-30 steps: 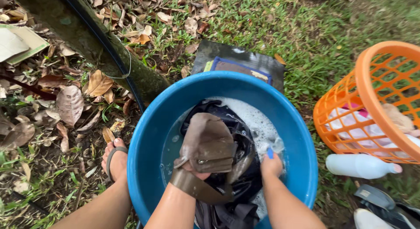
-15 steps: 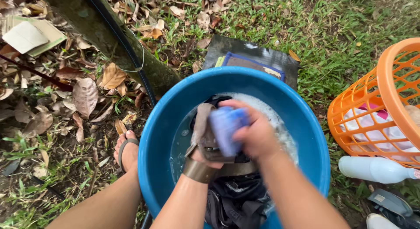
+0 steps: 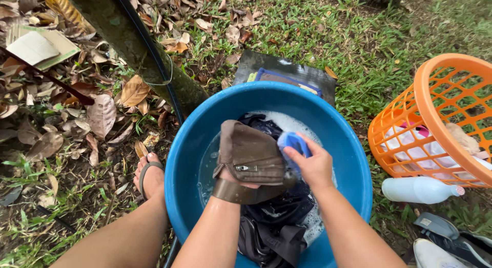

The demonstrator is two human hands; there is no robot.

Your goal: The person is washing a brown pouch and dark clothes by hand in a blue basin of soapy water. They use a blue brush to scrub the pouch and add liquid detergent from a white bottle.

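Brown bag [image 3: 251,154]: propped above the blue basin [image 3: 353,160] on the left hand [image 3: 241,182], fingers hidden beneath. Right hand [image 3: 313,165], clamped on blue brush [image 3: 293,143], has slid to the bag's right edge; scrubbing continues.

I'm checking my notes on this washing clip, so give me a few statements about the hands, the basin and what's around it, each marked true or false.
1. The right hand holds a blue brush against the brown bag. True.
2. The left hand is under the brown bag, holding it up. True.
3. The basin is red. False: it is blue, with soapy water inside.
4. The orange basket stands left of the basin. False: it is on the right.
5. A white bottle lies beside the basket. True.
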